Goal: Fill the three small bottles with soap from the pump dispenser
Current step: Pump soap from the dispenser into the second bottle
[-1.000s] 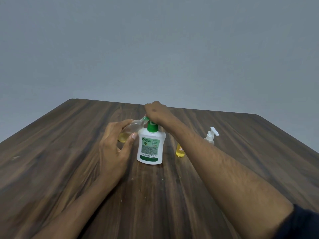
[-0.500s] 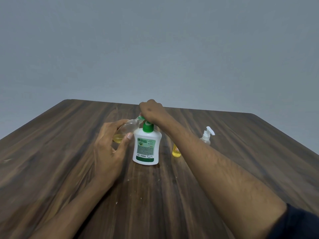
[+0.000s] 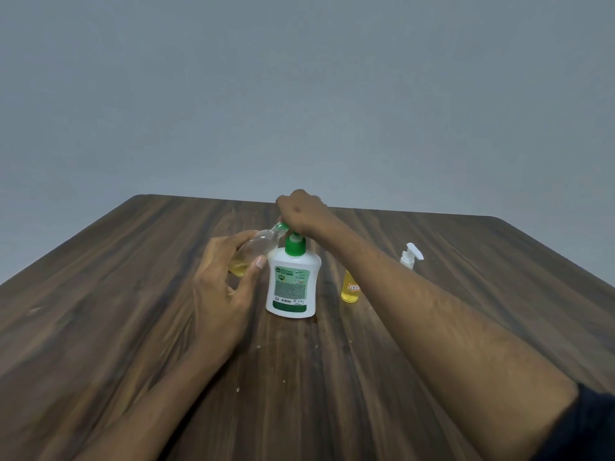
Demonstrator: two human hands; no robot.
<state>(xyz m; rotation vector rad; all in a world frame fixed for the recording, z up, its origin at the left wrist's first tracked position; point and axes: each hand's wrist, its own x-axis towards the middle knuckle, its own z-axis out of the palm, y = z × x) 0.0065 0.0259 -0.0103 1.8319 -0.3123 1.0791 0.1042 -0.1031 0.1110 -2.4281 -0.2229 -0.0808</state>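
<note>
— What is seen behind the work area?
— A plain grey-blue wall (image 3: 306,88) is seen, filling the upper half of the view; no marks or fittings are shown on it.
— And the furniture?
— A dark wood-grain table (image 3: 100,311) is shown, with rounded far corners. Small pale specks are scattered on its near part.
— How is it lit?
— Soft, even light is cast; only faint shadows are seen.
</note>
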